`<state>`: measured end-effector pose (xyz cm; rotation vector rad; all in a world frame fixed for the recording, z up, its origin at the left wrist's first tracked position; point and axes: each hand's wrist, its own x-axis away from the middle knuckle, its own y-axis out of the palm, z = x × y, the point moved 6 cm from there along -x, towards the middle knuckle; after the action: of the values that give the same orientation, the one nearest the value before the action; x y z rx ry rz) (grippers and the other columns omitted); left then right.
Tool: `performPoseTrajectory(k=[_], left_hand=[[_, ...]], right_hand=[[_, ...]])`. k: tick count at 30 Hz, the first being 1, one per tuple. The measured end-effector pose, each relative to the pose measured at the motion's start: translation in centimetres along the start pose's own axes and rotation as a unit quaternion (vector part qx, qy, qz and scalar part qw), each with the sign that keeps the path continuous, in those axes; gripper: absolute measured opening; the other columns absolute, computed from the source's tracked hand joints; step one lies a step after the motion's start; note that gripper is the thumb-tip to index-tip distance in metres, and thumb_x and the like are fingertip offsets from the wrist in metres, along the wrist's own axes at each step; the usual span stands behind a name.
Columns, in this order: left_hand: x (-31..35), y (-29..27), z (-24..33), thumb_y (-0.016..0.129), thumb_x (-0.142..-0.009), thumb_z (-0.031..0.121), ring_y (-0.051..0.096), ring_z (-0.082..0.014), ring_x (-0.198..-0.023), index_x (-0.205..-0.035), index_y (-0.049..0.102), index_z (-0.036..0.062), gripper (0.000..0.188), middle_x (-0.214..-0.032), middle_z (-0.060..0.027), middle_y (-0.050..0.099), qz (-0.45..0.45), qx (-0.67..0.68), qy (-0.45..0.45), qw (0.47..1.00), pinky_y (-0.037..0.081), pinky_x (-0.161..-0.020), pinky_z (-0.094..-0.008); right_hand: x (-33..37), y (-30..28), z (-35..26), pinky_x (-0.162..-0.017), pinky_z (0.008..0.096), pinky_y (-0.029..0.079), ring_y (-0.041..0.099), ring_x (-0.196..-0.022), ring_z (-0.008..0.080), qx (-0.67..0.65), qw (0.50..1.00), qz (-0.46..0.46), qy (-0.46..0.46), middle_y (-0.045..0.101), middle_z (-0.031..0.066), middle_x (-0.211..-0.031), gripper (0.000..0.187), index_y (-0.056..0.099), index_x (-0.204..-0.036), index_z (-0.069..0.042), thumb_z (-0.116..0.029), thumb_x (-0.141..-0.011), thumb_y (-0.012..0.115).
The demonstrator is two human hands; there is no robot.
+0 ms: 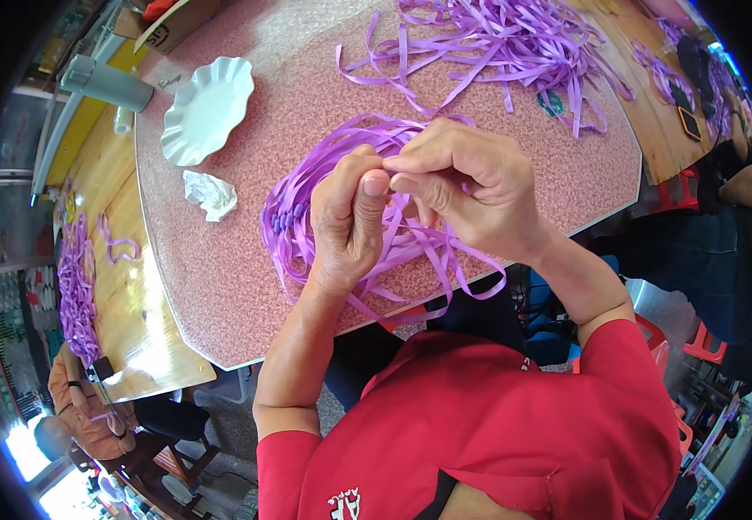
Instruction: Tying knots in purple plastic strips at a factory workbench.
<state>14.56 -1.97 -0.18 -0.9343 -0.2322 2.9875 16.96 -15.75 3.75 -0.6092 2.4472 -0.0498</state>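
My left hand is closed, thumb pressed against the curled fingers. Its fingertips meet those of my right hand, which pinches thumb to forefinger. Whatever lies between the fingertips is too small or too hidden to make out. Both hands are over a loose coil of purple flat straps on the pink speckled tabletop. Small darker purple pieces sit on the straps left of my left hand. Some loops hang over the table's near edge.
A larger heap of purple straps lies at the far right. At the left are a scalloped white plate, crumpled tissue and a grey bottle. Another person sits at the lower left near more straps; another is at right.
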Motion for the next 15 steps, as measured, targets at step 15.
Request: performPoseTrajectory(k=[15], left_hand=[[0.2,-0.5,0.2,0.048,-0.103,0.022,0.048,-0.015,-0.061,-0.097,0.057,0.0015,0.023,-0.071,-0.0054,0.048,0.014,0.03,0.004,0.999,0.037,-0.054,-0.0293]], right_hand=[[-0.9,-0.7,-1.0,-0.058,0.0223,0.052,0.064,-0.069,0.0117,0.049,0.997,-0.058,0.009,0.066,0.0106,-0.09,0.016,0.069,-0.099,0.001,0.003,-0.084,0.071]])
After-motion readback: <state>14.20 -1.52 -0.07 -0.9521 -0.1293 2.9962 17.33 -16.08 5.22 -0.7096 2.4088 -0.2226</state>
